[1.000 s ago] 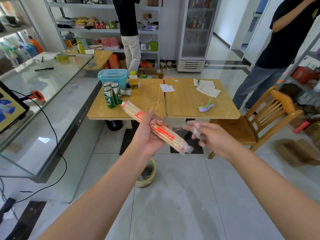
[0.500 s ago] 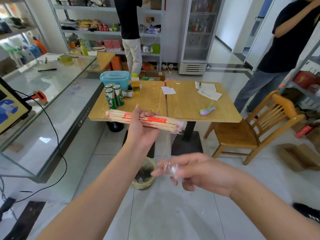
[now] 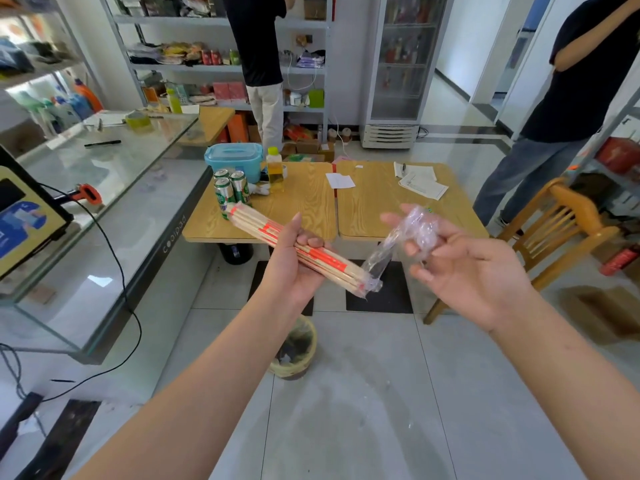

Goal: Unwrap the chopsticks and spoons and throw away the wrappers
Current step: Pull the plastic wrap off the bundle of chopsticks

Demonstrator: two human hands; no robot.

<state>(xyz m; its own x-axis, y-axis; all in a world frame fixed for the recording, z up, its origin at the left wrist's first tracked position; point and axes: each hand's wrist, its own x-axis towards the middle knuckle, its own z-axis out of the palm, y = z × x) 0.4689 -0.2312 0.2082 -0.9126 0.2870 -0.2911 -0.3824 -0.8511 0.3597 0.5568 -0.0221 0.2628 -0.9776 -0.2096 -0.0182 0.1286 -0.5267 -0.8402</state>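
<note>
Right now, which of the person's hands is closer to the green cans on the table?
Left. The left hand, holding the chopstick bundle, is just in front of the green cans; the right hand with the plastic wrapper is farther right.

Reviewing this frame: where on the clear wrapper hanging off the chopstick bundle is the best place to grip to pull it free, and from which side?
Grip the loose wrapper past the chopsticks tips, coming from the right hand side; it trails free there, while the left hand clamps the bundle's middle.
</note>
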